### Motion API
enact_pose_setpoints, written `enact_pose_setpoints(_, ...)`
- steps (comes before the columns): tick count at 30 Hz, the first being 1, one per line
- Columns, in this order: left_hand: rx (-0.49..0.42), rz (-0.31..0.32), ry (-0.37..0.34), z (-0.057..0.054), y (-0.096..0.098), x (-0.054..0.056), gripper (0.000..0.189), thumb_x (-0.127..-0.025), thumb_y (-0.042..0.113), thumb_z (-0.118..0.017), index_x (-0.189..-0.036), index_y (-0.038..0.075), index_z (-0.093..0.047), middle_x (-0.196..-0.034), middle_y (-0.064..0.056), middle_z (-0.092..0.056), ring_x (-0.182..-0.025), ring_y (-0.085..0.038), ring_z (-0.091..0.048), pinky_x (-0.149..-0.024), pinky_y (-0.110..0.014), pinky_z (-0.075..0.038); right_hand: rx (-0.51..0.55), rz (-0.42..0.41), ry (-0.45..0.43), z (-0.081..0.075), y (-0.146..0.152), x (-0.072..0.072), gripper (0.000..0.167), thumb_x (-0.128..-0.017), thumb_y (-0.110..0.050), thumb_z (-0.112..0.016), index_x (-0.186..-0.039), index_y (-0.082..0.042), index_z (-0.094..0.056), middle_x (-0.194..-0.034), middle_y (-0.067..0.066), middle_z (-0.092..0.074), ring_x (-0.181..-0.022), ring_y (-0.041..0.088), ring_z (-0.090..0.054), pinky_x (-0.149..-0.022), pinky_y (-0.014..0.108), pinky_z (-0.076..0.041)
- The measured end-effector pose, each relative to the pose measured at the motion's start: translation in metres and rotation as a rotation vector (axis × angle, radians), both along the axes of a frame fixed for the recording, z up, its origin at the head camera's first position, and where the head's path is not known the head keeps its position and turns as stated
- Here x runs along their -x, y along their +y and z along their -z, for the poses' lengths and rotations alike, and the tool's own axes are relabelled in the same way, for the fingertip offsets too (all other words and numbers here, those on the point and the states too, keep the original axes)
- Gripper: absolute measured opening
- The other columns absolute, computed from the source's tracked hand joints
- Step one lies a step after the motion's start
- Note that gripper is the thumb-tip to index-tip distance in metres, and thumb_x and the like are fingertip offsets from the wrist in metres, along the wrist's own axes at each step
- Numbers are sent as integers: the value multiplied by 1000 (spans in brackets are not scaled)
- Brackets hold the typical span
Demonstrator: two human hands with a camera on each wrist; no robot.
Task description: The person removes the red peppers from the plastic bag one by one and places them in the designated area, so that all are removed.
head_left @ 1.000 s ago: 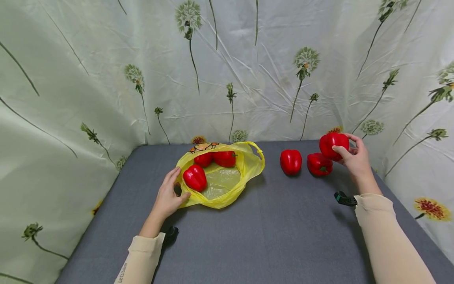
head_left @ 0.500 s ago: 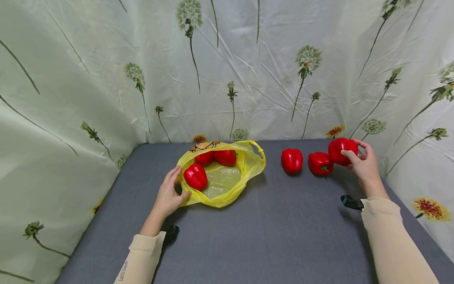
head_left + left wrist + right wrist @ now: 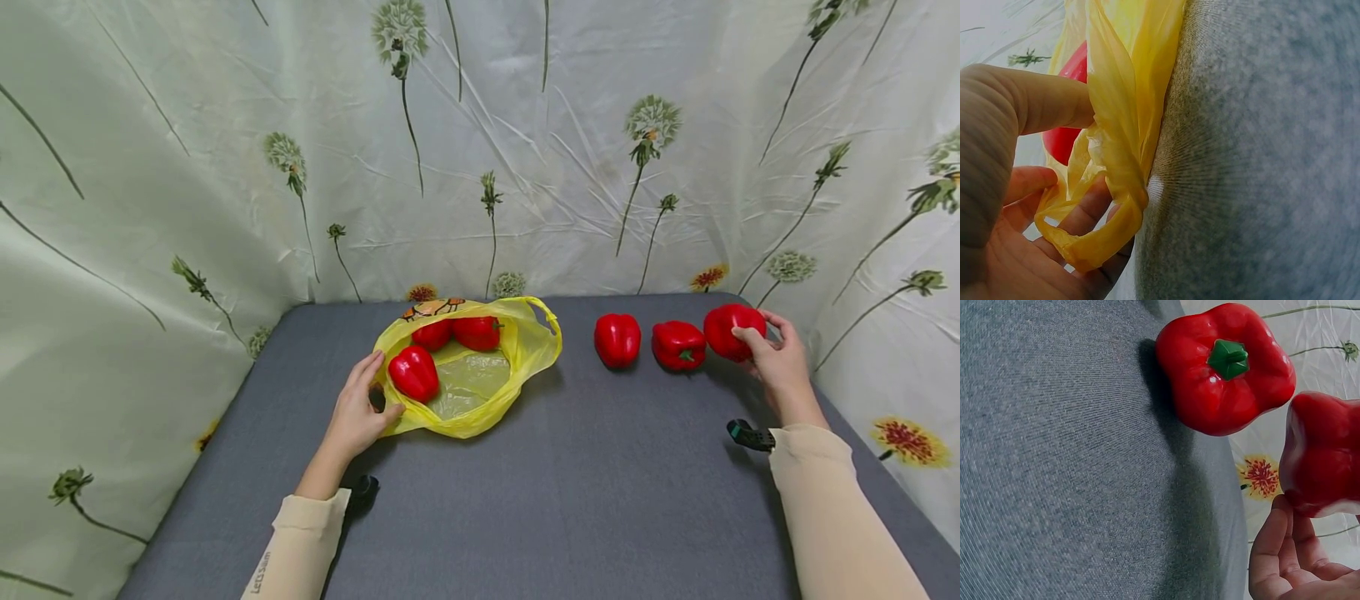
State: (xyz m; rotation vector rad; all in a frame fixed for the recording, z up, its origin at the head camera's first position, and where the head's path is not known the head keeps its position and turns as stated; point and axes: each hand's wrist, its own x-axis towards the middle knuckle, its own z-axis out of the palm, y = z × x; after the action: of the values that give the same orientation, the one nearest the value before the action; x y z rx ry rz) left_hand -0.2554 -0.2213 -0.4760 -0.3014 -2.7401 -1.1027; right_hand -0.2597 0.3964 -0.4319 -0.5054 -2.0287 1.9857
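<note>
pepper (image 3: 729, 332), glossy, lobed, in right hand (image 3: 783, 368), crinkled yellow bag (image 3: 536, 357)

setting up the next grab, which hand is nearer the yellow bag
Left: the left hand holds the yellow bag at its left edge; the right hand is off to its right, holding a red pepper.

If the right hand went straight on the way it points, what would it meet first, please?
Past its held pepper, the right hand would probably meet the flower-printed cloth behind the table; the neighbouring pepper lies left of that line, though depth is unclear.
</note>
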Motion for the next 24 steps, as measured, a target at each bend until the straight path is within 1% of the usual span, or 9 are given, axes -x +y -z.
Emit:
enact_pose_setpoints(6,-3,1,-2,0,0,1,93,-85,10,-84,-164,-1,-37,-171,-21,-35,-122,-40,-62,-107,-60,-52,50,9,-4,2,2,-1,49,-101,-24,-71,-143,-34,-48,-103,-17,-55,-76,-10,-64,-62,15,-58)
enact_pose_setpoints(10,-4,3,1,1,-1,1,93,-84,10,-84,-164,-1,-38,-171,-21,-36,-121,-40,-62,-107,-60,-52,45,25,-37,6,5,-3,50,-101,-27,-71,-144,-34,-48,-111,-17,-50,-81,-8,-60,-63,15,-58)
enact_pose_setpoints(12,-2,6,7,0,-1,0,93,-84,10,-84,-164,-2,-38,-170,-22,-36,-120,-41,-63,-107,-61,-52,22,30,-62,8,6,-4,51,-101,-29,-71,-146,-35,-47,-114,-18,-48,-84,-7,-57,-63,15,-58)
enact_pose_setpoints(15,-3,6,4,-1,-1,0,93,-85,11,-84,-164,-2,-38,-170,-22,-36,-120,-41,-63,-108,-62,-51,-51,31,-108,13,8,-4,55,-102,-34,-68,-151,-35,-45,-115,-17,-46,-88,-5,-54,-64,14,-58)
enact_pose_setpoints(19,-6,6,-15,-2,-1,0,93,-85,11,-84,-164,-2,-37,-171,-22,-35,-122,-41,-62,-112,-63,-49,-164,4,-155,17,11,-5,68,-103,-40,-65,-164,-29,-37,-117,-16,-44,-90,-6,-52,-66,12,-57)
enact_pose_setpoints(22,-8,8,-15,-2,-1,0,92,-85,11,-83,-164,-2,-37,-171,-22,-35,-123,-42,-61,-114,-65,-46,-214,-18,-170,19,13,-5,77,-103,-42,-64,-170,-22,-30,-120,-11,-45,-89,-8,-52,-67,11,-56)
enact_pose_setpoints(24,-9,8,-12,-3,-1,0,92,-85,11,-83,-164,-2,-38,-171,-22,-35,-122,-42,-61,-114,-65,-46,-255,-31,-181,21,15,-4,81,-104,-44,-62,-171,-18,-27,-124,-4,-47,-87,-9,-52,-67,11,-56)
